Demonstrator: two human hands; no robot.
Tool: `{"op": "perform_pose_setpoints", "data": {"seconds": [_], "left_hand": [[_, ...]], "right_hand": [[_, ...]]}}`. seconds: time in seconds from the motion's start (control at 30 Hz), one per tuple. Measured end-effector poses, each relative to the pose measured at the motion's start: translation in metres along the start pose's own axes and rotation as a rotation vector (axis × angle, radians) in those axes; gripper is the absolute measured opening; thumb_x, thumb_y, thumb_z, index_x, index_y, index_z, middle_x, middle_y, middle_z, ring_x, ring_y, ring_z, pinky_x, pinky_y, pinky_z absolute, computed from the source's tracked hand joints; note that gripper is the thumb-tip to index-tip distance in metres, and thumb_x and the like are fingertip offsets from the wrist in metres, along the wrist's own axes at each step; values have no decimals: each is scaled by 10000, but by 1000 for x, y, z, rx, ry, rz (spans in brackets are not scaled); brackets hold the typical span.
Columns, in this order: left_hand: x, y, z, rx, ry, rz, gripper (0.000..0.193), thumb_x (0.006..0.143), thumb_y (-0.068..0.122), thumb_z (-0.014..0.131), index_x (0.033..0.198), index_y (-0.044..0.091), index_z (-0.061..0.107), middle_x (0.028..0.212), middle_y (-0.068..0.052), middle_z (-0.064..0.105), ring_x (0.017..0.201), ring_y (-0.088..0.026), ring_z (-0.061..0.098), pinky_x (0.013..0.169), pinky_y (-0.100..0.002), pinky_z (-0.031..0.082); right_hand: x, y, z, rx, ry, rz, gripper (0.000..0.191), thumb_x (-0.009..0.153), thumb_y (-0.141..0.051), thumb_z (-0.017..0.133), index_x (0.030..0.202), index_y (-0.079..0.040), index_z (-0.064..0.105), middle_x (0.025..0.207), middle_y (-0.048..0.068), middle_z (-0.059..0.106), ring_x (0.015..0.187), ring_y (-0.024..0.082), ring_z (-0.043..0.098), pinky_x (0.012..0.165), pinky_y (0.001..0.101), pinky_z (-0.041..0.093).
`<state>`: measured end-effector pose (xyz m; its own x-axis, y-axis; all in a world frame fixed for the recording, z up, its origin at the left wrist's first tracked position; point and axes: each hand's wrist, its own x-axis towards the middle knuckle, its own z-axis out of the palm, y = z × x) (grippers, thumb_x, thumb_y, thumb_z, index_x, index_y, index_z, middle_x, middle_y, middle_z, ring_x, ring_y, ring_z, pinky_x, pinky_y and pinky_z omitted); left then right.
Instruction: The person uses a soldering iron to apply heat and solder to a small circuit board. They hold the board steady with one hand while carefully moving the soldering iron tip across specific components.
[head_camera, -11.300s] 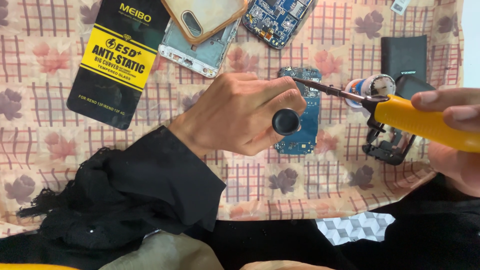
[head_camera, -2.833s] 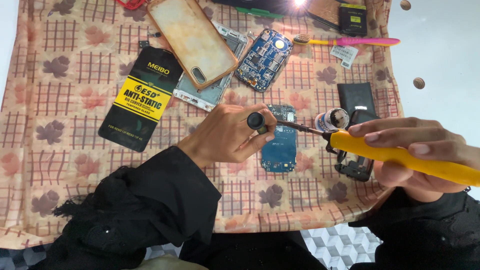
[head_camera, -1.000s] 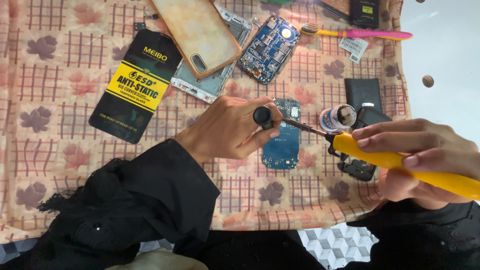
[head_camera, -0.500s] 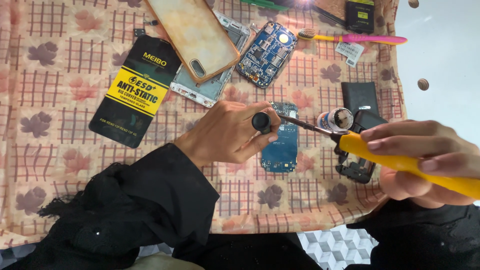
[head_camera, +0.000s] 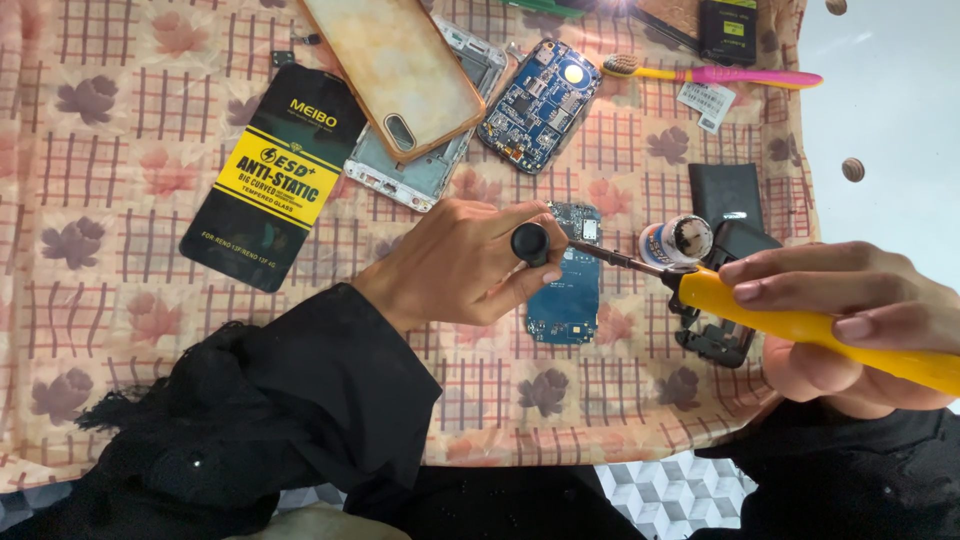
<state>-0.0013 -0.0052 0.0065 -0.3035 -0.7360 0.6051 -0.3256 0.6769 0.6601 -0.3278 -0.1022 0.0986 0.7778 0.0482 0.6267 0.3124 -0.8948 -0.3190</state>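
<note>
Top-left — black-and-yellow flat package (head_camera: 275, 175) on cloth (head_camera: 120, 330)

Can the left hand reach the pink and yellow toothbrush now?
Probably not at once: the left hand is pinching a small black round thing over the blue circuit board; the toothbrush lies apart.

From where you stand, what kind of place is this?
Probably a small phone repair spot on a cloth-covered table: bare circuit boards, an opened phone frame, and a soldering iron in the right hand.
</note>
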Motion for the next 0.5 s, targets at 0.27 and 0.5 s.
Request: {"op": "perform_pose_setpoints", "data": {"seconds": [0.27,0.5], "left_hand": [[1,1,-1,20,-9,5,155,986,210,716,995,79,632,750,-26,641,590,-184,667,583,-357,519],[1,0,0,39,-13,30,165,993,210,717,1003,70,630,794,-34,647,590,-184,667,576,-353,516]], "right_hand": [[-2,-6,2,140,-7,163,315,1009,-174,580,1296,-132,458,1098,195,710,1049,341,741,931,473,674],[0,-8,-4,172,-73,214,314,1012,-187,585,1290,-156,442,1114,185,707,1078,334,732,968,484,659]]}}
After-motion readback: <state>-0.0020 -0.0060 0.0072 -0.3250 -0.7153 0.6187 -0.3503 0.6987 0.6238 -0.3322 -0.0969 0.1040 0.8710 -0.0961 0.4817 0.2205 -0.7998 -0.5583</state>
